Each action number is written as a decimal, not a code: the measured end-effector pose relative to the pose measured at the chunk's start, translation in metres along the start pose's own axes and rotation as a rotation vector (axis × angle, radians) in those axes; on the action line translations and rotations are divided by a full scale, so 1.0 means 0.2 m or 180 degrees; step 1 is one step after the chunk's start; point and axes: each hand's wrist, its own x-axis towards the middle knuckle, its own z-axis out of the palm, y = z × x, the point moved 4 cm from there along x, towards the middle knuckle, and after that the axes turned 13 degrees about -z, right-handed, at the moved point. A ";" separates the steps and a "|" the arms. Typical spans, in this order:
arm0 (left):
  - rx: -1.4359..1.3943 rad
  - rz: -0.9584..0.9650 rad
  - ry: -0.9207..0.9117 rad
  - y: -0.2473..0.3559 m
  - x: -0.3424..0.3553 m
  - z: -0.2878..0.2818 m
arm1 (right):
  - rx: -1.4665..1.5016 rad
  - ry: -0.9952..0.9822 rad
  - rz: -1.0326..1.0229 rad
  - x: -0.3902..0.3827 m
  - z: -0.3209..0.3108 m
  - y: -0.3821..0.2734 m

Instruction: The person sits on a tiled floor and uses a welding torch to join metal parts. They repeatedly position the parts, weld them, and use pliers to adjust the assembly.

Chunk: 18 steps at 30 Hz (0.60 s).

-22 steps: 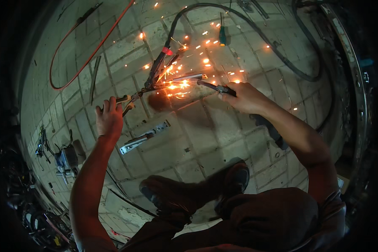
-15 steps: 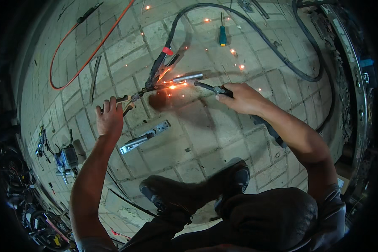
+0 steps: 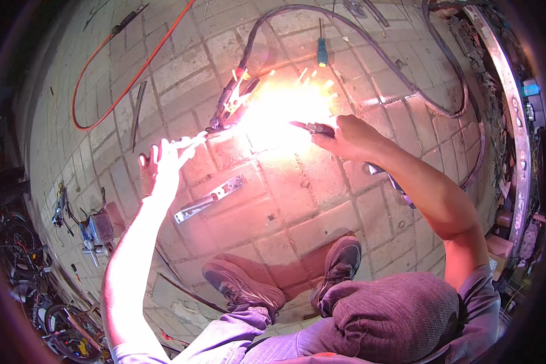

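Note:
A white-hot welding arc burns over the paving, and its glare hides the metal workpiece and the rod tip. My right hand (image 3: 355, 136) is closed around a welding electrode holder (image 3: 320, 128), whose front end points left into the glare. On the other side my left hand (image 3: 156, 171) is wrapped round the handles of pliers (image 3: 191, 144), washed out by the light. Their jaws reach toward the left end of the hidden work. Just beyond, a black earth clamp (image 3: 227, 100) with a red band stands at that same end; its grip is partly lost in the glare.
A perforated metal bracket (image 3: 211, 199) lies between my arms. Beyond the arc are a teal screwdriver (image 3: 322, 52) and a looping black cable (image 3: 358, 37). An orange-red cable (image 3: 130, 85) and a thin metal strip (image 3: 139, 112) lie at far left. A blue tool (image 3: 96, 232) is left of my forearm.
Scattered orange sparks and a small glow have become a large blinding arc, lighting my arms and the floor. My right hand has shifted slightly; my left hand stays nearly in place.

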 end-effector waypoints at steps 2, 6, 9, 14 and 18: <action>0.0024 -0.0006 -0.0082 0.00 0.01 -0.07 | 0.0123 0.0046 -0.0093 -0.01 -0.01 -0.01; -0.0328 -0.0237 -0.0211 0.08 0.05 -0.14 | 0.0419 0.0213 -0.0265 -0.01 0.02 0.04; -0.0292 -0.0287 -0.0140 0.04 0.04 -0.14 | 0.0374 0.0160 -0.0283 0.02 0.05 0.08; -0.0389 -0.0141 -0.0214 0.01 0.03 -0.11 | 0.0530 0.0031 -0.0119 0.00 0.03 0.06; -0.0548 -0.0119 -0.0077 0.02 0.03 -0.13 | 0.0376 0.0203 -0.0340 0.00 0.07 0.15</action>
